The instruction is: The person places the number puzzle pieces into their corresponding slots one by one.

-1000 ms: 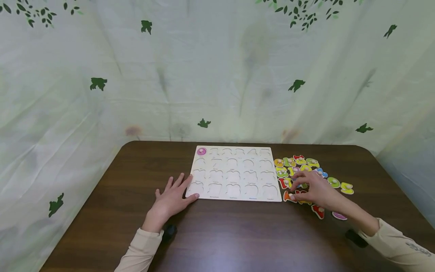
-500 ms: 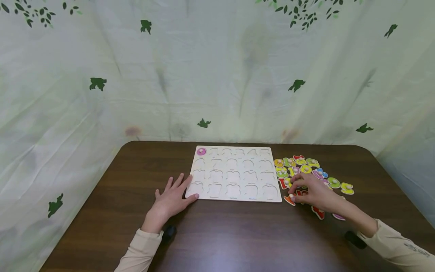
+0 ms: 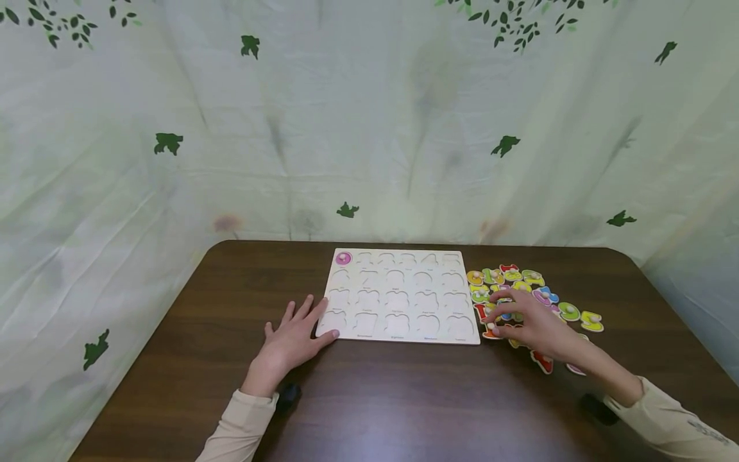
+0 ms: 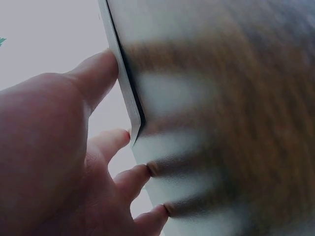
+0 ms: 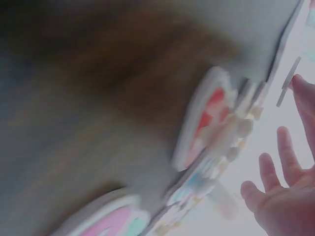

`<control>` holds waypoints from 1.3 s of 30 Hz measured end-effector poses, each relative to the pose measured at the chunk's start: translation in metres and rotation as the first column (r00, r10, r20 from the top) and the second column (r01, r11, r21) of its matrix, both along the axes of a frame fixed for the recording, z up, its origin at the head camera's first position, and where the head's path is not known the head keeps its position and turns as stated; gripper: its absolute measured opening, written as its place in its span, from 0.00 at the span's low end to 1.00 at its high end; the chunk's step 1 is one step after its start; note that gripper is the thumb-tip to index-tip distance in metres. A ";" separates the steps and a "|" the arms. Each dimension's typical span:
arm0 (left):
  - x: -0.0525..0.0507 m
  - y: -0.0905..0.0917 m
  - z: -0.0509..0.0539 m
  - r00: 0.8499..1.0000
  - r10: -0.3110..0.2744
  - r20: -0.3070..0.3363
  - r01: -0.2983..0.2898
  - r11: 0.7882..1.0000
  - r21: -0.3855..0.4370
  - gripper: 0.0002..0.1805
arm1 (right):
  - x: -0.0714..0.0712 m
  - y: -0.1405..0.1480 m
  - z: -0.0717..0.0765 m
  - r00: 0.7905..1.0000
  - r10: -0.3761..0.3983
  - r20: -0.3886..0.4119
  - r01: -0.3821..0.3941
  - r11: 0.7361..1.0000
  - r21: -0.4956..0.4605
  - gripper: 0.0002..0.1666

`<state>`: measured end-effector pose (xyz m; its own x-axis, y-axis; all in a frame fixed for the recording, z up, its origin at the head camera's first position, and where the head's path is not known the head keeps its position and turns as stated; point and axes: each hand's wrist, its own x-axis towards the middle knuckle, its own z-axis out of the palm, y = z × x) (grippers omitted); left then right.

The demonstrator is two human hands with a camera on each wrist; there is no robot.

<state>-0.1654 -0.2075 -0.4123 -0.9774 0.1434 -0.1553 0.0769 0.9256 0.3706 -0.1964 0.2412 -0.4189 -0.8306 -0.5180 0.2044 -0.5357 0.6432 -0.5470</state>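
Note:
A white puzzle board (image 3: pixel 396 292) with rows of recessed outlines lies on the table, a round purple piece (image 3: pixel 343 258) in its far left corner. My left hand (image 3: pixel 291 346) rests with fingers spread, thumb and index fingertips at the board's near left corner; the left wrist view shows the thumb (image 4: pixel 98 73) against its edge. My right hand (image 3: pixel 531 324) is over the near left part of the piece pile, pinching an orange-red puzzle piece (image 3: pixel 491 333) between thumb and index finger. Edge-on in the right wrist view, that puzzle piece (image 5: pixel 289 82) appears thin. Its full shape is hidden.
Several colourful knobbed pieces (image 3: pixel 522 287) crowd the board's right side, partly under my right hand. A red piece (image 3: pixel 543 362) and a yellow piece (image 3: pixel 591 321) lie at the pile's outer edge. A pale leaf-printed curtain (image 3: pixel 369 128) hangs behind the brown table (image 3: pixel 404 398).
The orange-red piece has turned between my right fingers and shifted slightly left, away from the neighbouring pieces. My left hand has stayed at the board's corner.

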 end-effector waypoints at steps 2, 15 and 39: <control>0.000 0.000 0.000 1.000 0.002 0.001 -0.002 1.000 0.002 0.41 | -0.003 -0.005 0.002 1.000 -0.002 0.003 0.002 1.000 -0.012 0.10; 0.001 0.001 0.002 1.000 0.011 0.002 -0.011 1.000 0.006 0.41 | -0.037 -0.051 0.013 0.999 -0.015 0.039 0.018 0.997 -0.070 0.10; 0.003 0.001 0.002 1.000 0.015 0.023 -0.015 1.000 0.001 0.41 | -0.131 -0.149 0.025 0.989 0.084 0.122 -0.069 0.990 -0.120 0.10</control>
<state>-0.1621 -0.2069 -0.4102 -0.9755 0.1290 -0.1781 0.0543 0.9261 0.3733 -0.3270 0.0920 -0.3937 -0.8124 -0.5600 0.1627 -0.5030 0.5317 -0.6814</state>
